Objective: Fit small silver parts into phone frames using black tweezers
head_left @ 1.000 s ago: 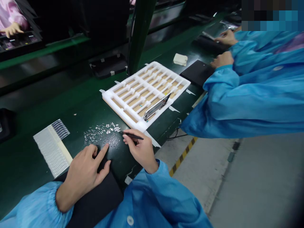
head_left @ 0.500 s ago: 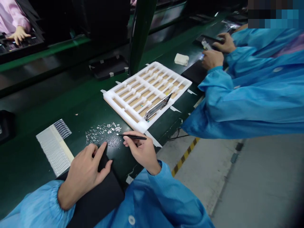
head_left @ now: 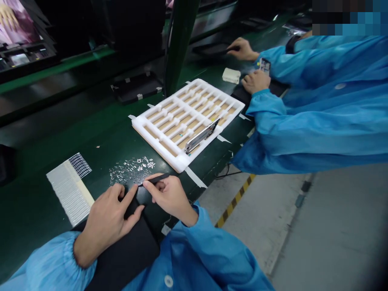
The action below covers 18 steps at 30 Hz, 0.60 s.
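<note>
it is dim toward the back, while small metal pieces glint brightly on the glossy green tabletop.

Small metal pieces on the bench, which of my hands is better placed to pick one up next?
Probably your right hand: it holds a slim black tool, its tip near the small metal pieces. Your left hand shows no tool, though its index finger is close.

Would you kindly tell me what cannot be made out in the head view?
Head view:
Black tool: its tip is too small to tell whether it grips anything.
Metal bits: too small to tell exact shapes.
Black pad: partly hidden by the left hand.
Dark object: cut off by the picture's left edge.
</note>
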{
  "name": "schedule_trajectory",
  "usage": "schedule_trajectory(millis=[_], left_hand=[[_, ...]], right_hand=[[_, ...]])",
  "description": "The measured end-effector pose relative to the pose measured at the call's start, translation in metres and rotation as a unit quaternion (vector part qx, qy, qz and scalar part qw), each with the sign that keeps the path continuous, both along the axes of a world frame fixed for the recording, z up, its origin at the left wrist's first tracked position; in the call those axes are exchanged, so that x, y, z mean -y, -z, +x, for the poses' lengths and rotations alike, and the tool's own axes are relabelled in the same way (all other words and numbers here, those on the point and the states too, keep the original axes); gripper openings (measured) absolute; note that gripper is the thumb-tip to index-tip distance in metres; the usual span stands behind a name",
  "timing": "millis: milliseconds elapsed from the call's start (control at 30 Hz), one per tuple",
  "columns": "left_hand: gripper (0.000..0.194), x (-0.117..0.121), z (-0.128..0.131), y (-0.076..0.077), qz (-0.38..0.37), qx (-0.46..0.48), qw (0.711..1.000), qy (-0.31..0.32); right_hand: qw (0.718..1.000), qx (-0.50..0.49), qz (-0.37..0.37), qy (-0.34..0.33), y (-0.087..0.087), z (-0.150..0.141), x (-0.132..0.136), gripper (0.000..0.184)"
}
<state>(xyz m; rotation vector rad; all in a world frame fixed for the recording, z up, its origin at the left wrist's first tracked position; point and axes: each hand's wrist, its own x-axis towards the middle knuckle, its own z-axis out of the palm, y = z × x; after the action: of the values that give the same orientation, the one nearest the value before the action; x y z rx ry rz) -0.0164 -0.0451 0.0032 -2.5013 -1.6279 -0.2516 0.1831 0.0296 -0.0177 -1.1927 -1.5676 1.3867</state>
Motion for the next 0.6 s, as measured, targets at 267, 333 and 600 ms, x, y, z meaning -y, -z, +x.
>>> schedule_trajectory(millis=[267, 333, 600], left_hand=[[0.046, -0.001, 0.002, -0.001, 0.001, -0.001, 1.0, -0.002], [0.046, -0.001, 0.002, -0.001, 0.004, 0.004, 1.0, 0.002], [0.046, -0.002, 0.003, -0.001, 0.012, 0.008, 1.0, 0.008]], right_hand=[[0.99, -0.038, 0.043, 0.131, 0.01, 0.014, -0.006, 0.025], [0.988, -0.034, 0.063, 0.137, 0.013, 0.019, -0.01, 0.026], [0.992, -0.047, 0.071, 0.09, 0.017, 0.02, -0.015, 0.021]])
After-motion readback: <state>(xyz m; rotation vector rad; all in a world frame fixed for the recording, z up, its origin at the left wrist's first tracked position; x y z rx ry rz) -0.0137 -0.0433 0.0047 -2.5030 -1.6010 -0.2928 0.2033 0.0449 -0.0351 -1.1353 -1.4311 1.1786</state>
